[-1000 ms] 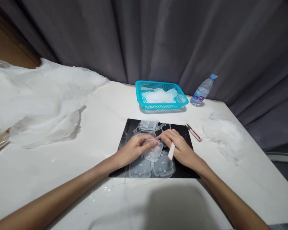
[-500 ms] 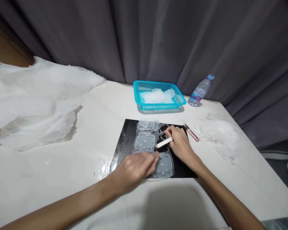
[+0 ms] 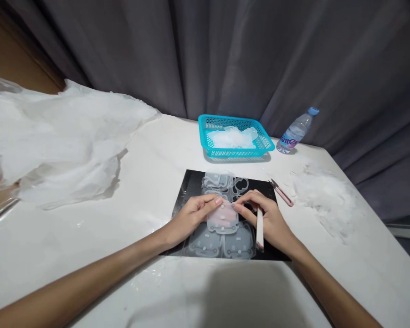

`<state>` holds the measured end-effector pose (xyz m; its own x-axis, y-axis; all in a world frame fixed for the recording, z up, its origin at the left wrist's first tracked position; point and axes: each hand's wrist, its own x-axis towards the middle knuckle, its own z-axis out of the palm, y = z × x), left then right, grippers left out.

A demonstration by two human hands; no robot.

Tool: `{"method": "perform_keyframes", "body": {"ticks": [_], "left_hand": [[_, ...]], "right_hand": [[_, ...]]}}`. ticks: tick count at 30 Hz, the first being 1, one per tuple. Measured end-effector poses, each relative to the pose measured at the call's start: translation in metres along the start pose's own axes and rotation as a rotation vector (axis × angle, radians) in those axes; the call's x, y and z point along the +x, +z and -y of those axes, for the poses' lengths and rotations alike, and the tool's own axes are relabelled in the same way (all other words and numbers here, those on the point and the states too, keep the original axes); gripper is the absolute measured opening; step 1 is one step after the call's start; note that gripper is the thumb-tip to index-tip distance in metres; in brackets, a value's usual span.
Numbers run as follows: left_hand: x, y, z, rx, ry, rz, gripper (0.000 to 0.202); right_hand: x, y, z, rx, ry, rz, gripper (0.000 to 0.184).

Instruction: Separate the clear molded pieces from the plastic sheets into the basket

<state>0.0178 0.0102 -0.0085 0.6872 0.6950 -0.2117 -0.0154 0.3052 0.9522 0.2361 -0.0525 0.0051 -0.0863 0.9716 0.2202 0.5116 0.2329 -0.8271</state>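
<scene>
My left hand [image 3: 195,213] pinches a translucent, rounded-square silicone-like piece [image 3: 222,223] by its upper left side, lifted over a black board [image 3: 280,253]. My right hand [image 3: 264,216] is closed, its thumb and forefinger at the piece's upper right corner. A flat white stick-like tool [image 3: 260,230] with a reddish tip is tucked in that same hand, pointing down toward me. Beneath lie more translucent pieces [image 3: 205,243], still joined in a sheet, along with thin looped trimmings [image 3: 241,184] near the board's far edge.
A turquoise basket [image 3: 237,152] of translucent pieces stands at the back, beside a water bottle [image 3: 295,133]. Pink-handled thread snips [image 3: 282,193] lie right of the board, near a heap of clear scraps [image 3: 328,200]. Large white plastic sheeting [image 3: 61,141] covers the table's left.
My left hand has raised one translucent piece off the sheet. My right hand has turned the white tool downward and brought its fingertips to the piece. The view has shifted slightly left.
</scene>
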Motion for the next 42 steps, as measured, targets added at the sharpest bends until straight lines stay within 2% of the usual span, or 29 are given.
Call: {"method": "perform_keyframes", "body": {"ticks": [4,8,15,27,42], "left_hand": [[0.001,-0.002,-0.001,-0.132,-0.034,0.05,0.035],[0.001,-0.003,-0.002,-0.232,-0.065,0.114,0.038],[0.003,-0.002,-0.006,-0.33,-0.073,0.145,0.037],[0.003,-0.007,-0.003,-0.337,-0.057,0.165,0.039],[0.004,-0.008,0.0,-0.361,-0.07,0.189,0.055]], "right_hand": [[0.0,0.001,-0.005,0.139,0.13,-0.017,0.023],[0.003,0.0,-0.006,0.25,0.184,-0.03,0.028],[0.004,0.0,-0.004,0.298,0.175,-0.081,0.026],[0.001,-0.003,-0.012,0.273,0.155,0.009,0.018],[0.001,-0.002,-0.021,0.247,0.13,0.02,0.016]]}}
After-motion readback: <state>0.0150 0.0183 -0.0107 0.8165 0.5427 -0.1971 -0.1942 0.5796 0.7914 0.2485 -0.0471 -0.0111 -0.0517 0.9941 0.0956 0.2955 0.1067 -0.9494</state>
